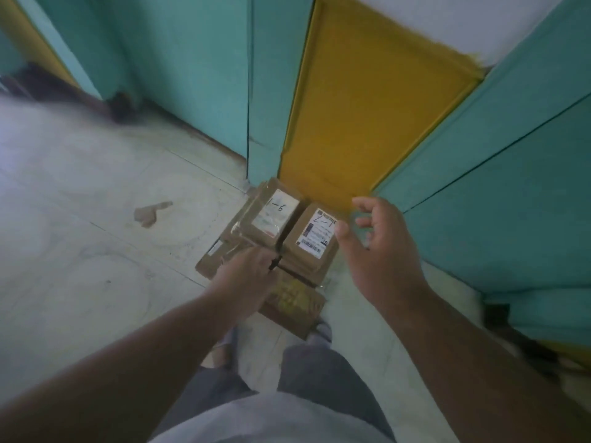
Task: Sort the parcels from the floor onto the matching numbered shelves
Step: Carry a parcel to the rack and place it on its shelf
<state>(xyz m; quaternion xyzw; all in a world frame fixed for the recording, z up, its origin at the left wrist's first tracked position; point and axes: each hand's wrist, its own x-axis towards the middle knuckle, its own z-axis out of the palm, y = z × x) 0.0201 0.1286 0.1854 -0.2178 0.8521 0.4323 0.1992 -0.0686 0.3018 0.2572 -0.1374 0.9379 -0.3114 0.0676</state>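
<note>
Several brown cardboard parcels lie stacked on the floor against the wall. One parcel (268,215) has a white label with "1-6" written on it. Beside it to the right sits a parcel (315,236) with a printed label and handwritten "2-1". A lower parcel (295,302) shows a yellow label. My left hand (246,270) reaches down at the near edge of the 1-6 parcel; its fingertips are hidden, so its hold is unclear. My right hand (380,251) hovers beside the 2-1 parcel, fingers spread and loosely curled, holding nothing.
Teal wall panels (198,68) and a yellow panel (367,107) rise right behind the pile. Pale tiled floor (96,219) with a brown stain (148,212) spreads to the left. My feet and grey trousers (307,372) stand just before the parcels.
</note>
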